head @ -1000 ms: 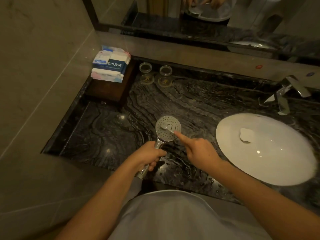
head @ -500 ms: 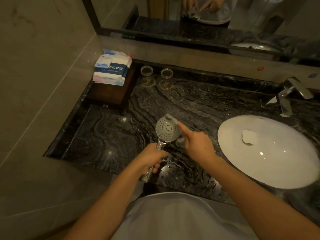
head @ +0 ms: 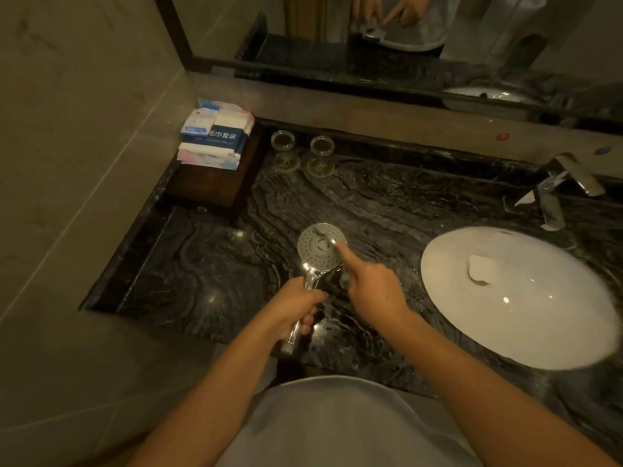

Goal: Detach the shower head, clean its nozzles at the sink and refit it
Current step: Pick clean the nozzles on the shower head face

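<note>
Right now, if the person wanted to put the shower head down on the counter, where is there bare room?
The widest bare patch of counter lies left of the shower head, below the wooden box. A second runs behind it, between the two glasses and the basin. It is crowded at the back left corner and round the tap.

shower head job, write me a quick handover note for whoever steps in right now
Left hand: grips the shower head by its chrome handle, nozzle face up, held over the dark marble counter left of the sink.
Right hand: holds a small brush, index finger stretched along it, bristle end on the nozzle face.
Done: head is detached, no hose on it, and nozzle scrubbing is under way.
Left: finish the nozzles, probably rinse at the faucet, then refit the head in the shower, which is out of view.
</note>
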